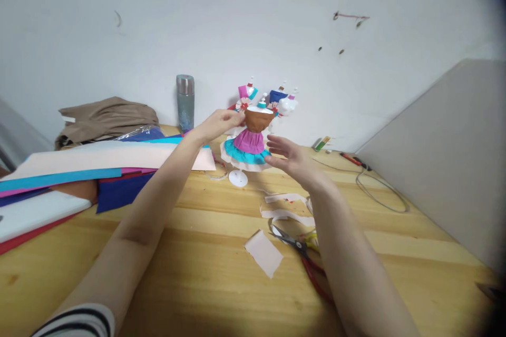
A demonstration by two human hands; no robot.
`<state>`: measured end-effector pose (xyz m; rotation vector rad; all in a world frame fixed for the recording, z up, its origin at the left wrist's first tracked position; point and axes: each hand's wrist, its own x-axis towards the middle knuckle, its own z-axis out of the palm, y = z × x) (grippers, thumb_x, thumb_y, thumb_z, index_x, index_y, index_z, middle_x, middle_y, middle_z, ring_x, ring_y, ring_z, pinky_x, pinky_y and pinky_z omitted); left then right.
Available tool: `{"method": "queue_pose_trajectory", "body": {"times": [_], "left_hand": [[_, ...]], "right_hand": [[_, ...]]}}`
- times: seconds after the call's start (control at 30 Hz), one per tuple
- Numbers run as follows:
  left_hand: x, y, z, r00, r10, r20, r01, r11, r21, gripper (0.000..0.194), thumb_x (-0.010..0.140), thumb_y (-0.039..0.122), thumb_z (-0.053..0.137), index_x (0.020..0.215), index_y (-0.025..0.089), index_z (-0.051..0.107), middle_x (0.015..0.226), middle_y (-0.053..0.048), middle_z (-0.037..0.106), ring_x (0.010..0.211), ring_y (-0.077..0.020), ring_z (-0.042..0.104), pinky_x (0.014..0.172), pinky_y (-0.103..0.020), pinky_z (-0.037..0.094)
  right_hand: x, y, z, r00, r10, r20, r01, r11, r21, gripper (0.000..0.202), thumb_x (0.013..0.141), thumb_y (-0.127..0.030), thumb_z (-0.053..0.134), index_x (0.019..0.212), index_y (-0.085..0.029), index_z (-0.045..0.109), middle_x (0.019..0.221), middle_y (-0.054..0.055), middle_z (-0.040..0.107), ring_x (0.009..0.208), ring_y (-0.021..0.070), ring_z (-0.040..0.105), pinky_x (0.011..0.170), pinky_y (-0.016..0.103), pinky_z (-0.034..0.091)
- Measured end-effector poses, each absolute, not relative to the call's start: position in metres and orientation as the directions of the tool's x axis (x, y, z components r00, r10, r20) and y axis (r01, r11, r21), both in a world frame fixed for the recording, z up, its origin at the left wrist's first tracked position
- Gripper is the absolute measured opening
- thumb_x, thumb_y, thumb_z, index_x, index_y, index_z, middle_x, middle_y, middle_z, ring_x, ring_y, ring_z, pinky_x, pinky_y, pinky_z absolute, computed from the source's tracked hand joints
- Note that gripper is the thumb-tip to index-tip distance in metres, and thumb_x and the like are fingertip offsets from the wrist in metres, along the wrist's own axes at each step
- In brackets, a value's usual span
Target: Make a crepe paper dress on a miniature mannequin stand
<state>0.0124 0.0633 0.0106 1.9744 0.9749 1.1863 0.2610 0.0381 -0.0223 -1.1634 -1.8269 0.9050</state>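
Striped sleeve point(81, 321) is nearest, at left. Far on the table point(190, 274) stands a toy point(259, 121) (pink and blue skirt point(245, 152)!). The left hand point(220, 120) holds its brown top point(255, 122); the right hand point(292, 155), loose, is beside it.

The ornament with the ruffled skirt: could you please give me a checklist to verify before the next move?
1. Ornament upright: ok, its brown upper part sits above the skirt.
2. Left hand firmly gripping: cannot tell; its fingertips are at the brown part's edge.
3. Right hand touching the turquoise ruffle: cannot tell; the fingertips are beside it.
4. Scissors put down: ok, lying on the table, partly hidden by the right forearm.
5. Scraps cleared away: not ok; pale pink strips and a square piece lie nearby.
6. White disc lying flat: ok, in front of the skirt.
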Motion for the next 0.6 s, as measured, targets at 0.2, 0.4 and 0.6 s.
{"method": "queue_pose_trajectory", "body": {"times": [0.2,0.4,0.6], "left_hand": [[-0.006,0.058,0.034,-0.399,0.813,0.424,-0.109,-0.501,0.859,0.057,0.090,0.064,0.050,0.054,0.022,0.039,0.041,0.005,0.039,0.042,-0.0096,0.044,0.053,-0.025,0.043],[-0.018,0.020,0.070,-0.475,0.790,0.387,-0.367,-0.578,0.729,0.069,0.093,0.073,0.033,0.051,0.021,0.015,0.040,0.008,0.009,0.033,-0.0053,0.011,0.037,-0.024,0.015],[-0.005,-0.024,0.089,-0.381,0.734,0.562,-0.385,-0.679,0.625,0.065,0.103,0.058,0.015,0.049,0.021,0.013,0.044,0.005,0.005,0.033,-0.0054,0.008,0.040,-0.026,0.003]], "right_hand": [[0.251,0.022,-0.008,0.087,0.887,0.454,0.276,0.416,-0.866,0.022,0.075,-0.031,0.069,0.093,-0.018,0.070,0.061,0.000,0.066,0.049,0.0150,0.059,0.051,0.031,0.050],[0.242,-0.017,0.016,0.185,0.782,0.595,0.061,0.595,-0.801,0.031,0.083,-0.047,0.068,0.064,-0.022,0.063,0.038,-0.009,0.029,0.033,0.0077,0.022,0.036,0.024,0.021],[0.258,-0.063,0.038,0.200,0.705,0.680,0.361,0.592,-0.720,0.020,0.087,-0.044,0.064,0.074,-0.031,0.071,0.056,0.001,0.052,0.048,0.0168,0.041,0.041,0.031,0.032]]}}
